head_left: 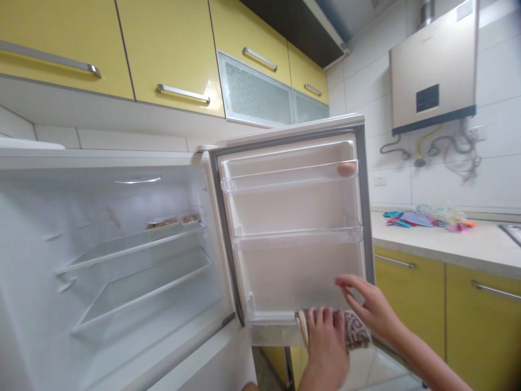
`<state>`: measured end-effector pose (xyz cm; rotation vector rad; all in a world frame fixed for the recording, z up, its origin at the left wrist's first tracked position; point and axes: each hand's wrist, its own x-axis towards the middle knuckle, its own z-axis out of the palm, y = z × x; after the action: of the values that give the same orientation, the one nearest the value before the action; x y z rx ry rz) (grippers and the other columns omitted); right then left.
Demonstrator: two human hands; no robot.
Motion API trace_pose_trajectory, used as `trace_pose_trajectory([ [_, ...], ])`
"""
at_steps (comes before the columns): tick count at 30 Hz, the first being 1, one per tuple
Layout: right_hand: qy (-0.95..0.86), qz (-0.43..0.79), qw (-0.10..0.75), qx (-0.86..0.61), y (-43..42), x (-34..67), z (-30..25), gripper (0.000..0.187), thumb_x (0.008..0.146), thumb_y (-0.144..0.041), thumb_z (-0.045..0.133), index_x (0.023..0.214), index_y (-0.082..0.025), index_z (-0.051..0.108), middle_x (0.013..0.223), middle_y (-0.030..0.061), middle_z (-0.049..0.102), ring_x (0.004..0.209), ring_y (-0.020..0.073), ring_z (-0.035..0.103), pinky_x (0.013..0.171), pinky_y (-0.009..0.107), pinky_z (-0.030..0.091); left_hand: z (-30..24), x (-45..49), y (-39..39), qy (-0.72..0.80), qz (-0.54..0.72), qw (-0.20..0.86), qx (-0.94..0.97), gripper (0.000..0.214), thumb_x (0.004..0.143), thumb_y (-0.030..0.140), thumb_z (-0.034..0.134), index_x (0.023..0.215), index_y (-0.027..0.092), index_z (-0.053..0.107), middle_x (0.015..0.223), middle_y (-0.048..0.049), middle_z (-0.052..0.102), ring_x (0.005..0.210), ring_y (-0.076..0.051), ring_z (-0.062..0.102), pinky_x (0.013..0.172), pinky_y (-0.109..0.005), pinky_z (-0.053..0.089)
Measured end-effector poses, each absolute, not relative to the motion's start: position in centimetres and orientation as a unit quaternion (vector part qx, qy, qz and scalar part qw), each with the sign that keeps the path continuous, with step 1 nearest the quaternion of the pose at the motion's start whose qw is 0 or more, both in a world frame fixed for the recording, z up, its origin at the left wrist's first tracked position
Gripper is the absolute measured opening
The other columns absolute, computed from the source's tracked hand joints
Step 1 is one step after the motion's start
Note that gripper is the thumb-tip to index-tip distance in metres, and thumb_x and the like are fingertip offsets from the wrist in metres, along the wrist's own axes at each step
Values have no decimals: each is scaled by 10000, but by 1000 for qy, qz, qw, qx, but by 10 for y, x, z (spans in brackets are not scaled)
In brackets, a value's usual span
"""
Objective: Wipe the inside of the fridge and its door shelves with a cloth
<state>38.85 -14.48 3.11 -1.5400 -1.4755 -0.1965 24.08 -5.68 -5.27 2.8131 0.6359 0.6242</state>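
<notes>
My left hand (326, 339) is closed over a folded brown-and-white patterned cloth (358, 330), its fingers wrapped across the top. The cloth lies against the lowest clear bin (272, 334) of the open fridge door (293, 271). Just above and to the right of the cloth, my right hand (368, 301) hovers with bent fingers, thumb and forefinger apart and nothing between them. Two clear bins cross the door higher up. In the top one (285, 179) sits an egg (346, 169) at the right end.
Inside the fridge, packaged food (163, 223) sits on the upper glass shelf (134, 247). Crumpled coloured cloths and plastic (423, 218) lie on the counter (448, 244) at right. A water heater (433, 70) hangs on the wall. Yellow cabinets (171, 49) run overhead.
</notes>
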Motion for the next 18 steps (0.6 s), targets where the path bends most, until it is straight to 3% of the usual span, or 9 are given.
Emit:
trace_pose_trajectory([
  [4, -642, 68, 397, -652, -135, 383, 12, 450, 978, -524, 404, 1083, -217, 716, 1129, 117, 745, 1060, 266, 683, 963, 385, 532, -52, 264, -75, 164, 207, 129, 956, 716, 922, 437, 491, 1575, 211, 304, 1582, -208, 421, 1427, -416, 365, 1195, -704, 225],
  [6, -636, 96, 371, -669, -135, 386, 6, 509, 980, -557, 367, 1101, -204, 714, 1140, 120, 750, 1066, 272, 685, 974, 392, 522, -45, 258, -75, 141, 208, 153, 956, 786, 868, 554, 582, 1545, 218, 367, 1576, -195, 443, 1450, -406, 351, 1218, -668, 235],
  [8, -639, 111, 335, -684, -139, 390, 1, 540, 990, -549, 317, 1157, -209, 701, 1169, 115, 749, 1089, 275, 686, 987, 405, 513, -37, 241, -67, 117, 217, 163, 955, 706, 836, 609, 624, 1436, 251, 518, 1489, -150, 550, 1396, -351, 435, 1217, -583, 307],
  [11, -669, 97, 250, -694, -148, 393, -1, 509, 964, -504, 375, 1284, -223, 654, 1239, 122, 727, 1147, 301, 668, 1006, 443, 499, -25, 202, -47, 99, 243, 135, 955, 388, 919, 508, 563, 1261, 345, 644, 1440, -39, 607, 1344, -262, 505, 1216, -520, 340],
  [12, -679, 86, 220, -696, -150, 392, 0, 514, 933, -496, 437, 1318, -219, 635, 1257, 134, 717, 1159, 319, 661, 1009, 459, 495, -22, 187, -37, 127, 257, 122, 950, 355, 928, 433, 564, 1261, 338, 647, 1419, -42, 624, 1317, -253, 532, 1209, -521, 354],
  [15, -693, 52, 152, -703, -151, 385, 4, 581, 822, -465, 586, 1341, -205, 611, 1264, 168, 701, 1150, 373, 658, 991, 506, 497, -18, 140, -5, 256, 281, 60, 923, 405, 894, 245, 569, 1290, 268, 649, 1385, -94, 648, 1314, -288, 548, 1181, -564, 396],
  [18, -689, 39, 113, -714, -142, 374, 8, 485, 781, -406, 610, 1217, -199, 652, 1173, 169, 722, 1078, 384, 687, 914, 498, 522, -17, 96, 28, 341, 292, 13, 893, 429, 868, 163, 542, 1268, 226, 683, 1437, -132, 611, 1373, -323, 517, 1182, -568, 401],
])
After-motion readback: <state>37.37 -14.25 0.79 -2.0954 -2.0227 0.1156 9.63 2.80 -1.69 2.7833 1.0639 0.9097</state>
